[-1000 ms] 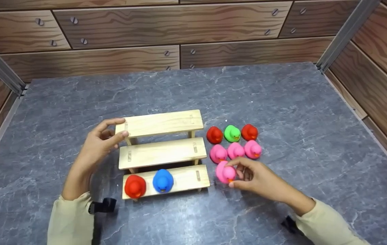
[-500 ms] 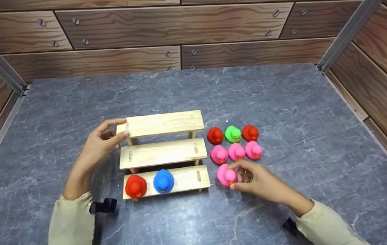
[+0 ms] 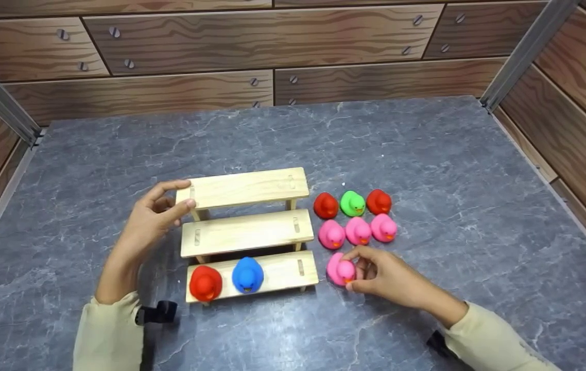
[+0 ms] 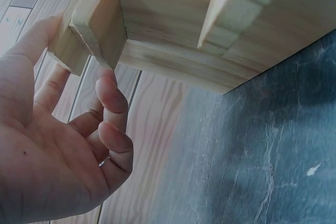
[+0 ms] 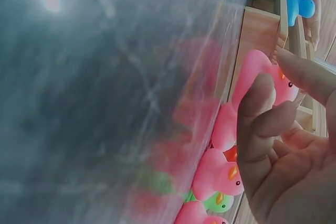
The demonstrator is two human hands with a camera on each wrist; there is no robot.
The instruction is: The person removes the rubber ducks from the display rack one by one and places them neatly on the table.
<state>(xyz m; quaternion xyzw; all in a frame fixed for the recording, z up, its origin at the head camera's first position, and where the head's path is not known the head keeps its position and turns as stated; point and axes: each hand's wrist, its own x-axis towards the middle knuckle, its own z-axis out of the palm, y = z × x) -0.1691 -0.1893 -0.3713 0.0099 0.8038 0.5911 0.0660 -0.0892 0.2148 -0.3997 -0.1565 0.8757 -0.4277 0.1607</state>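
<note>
A pale wooden three-step stand (image 3: 246,229) stands on the table. On its lowest step a red rubber duck (image 3: 205,283) sits at the left end, with a blue rubber duck (image 3: 247,275) beside it. My left hand (image 3: 146,221) grips the left end of the top step between thumb and forefinger; in the left wrist view the other fingers are curled below that board (image 4: 97,22). Right of the lowest step, my right hand (image 3: 391,275) pinches a pink rubber duck (image 3: 341,269). In the right wrist view, thumb and fingers are around this pink duck (image 5: 254,72), partly hiding it.
Behind the right hand, three pink ducks (image 3: 358,230) stand in a row. Farther back are a red duck (image 3: 326,205), a green duck (image 3: 352,203) and another red duck (image 3: 379,201). Wood-patterned walls (image 3: 252,41) enclose the grey marbled table (image 3: 427,154).
My right hand and the pink duck have shifted slightly toward me, away from the row of pink ducks. The left hand keeps its grip on the stand.
</note>
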